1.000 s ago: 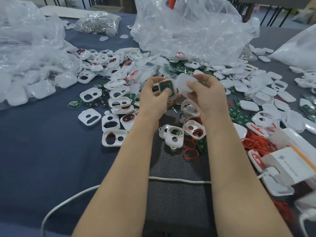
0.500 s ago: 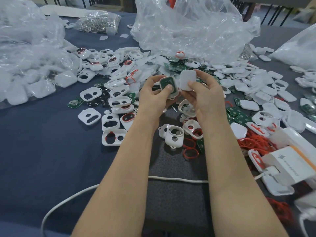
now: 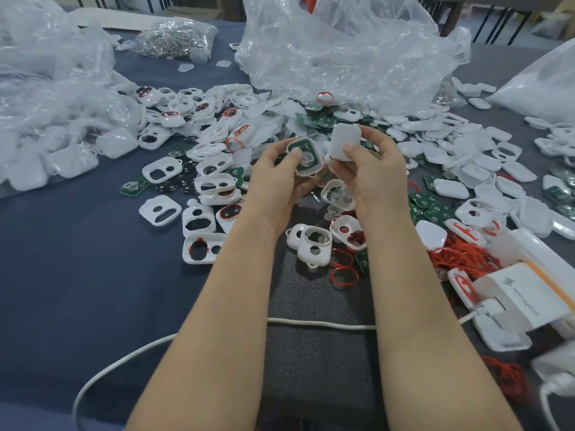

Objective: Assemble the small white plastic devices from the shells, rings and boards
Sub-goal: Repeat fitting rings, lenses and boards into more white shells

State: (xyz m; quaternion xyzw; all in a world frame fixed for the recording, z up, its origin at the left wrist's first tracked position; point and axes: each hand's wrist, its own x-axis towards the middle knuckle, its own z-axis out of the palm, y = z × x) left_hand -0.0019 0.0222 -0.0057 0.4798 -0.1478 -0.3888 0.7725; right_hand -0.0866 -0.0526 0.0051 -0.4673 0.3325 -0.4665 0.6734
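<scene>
My left hand [image 3: 277, 178] grips a white shell with a green board seated inside it [image 3: 306, 157], the thumb lying on the board. Just to its right my right hand [image 3: 373, 169] pinches a plain white cover shell [image 3: 343, 141] between thumb and fingers, tilted and a small gap away from the other piece. Both are held above the table. Loose white shells with two openings [image 3: 160, 209], green boards [image 3: 133, 187] and red rings [image 3: 342, 275] lie spread over the dark cloth below and around my hands.
A big crumpled clear bag [image 3: 342, 51] stands behind the pile, with bags of white shells [image 3: 46, 144] at the left and a bag of metal parts [image 3: 177, 38] at the back. A white cable [image 3: 311, 323] crosses near me. White boxes [image 3: 522, 293] sit at the right.
My right hand has turned the white cover up and brought it closer beside the shell in my left hand; both hands rose slightly.
</scene>
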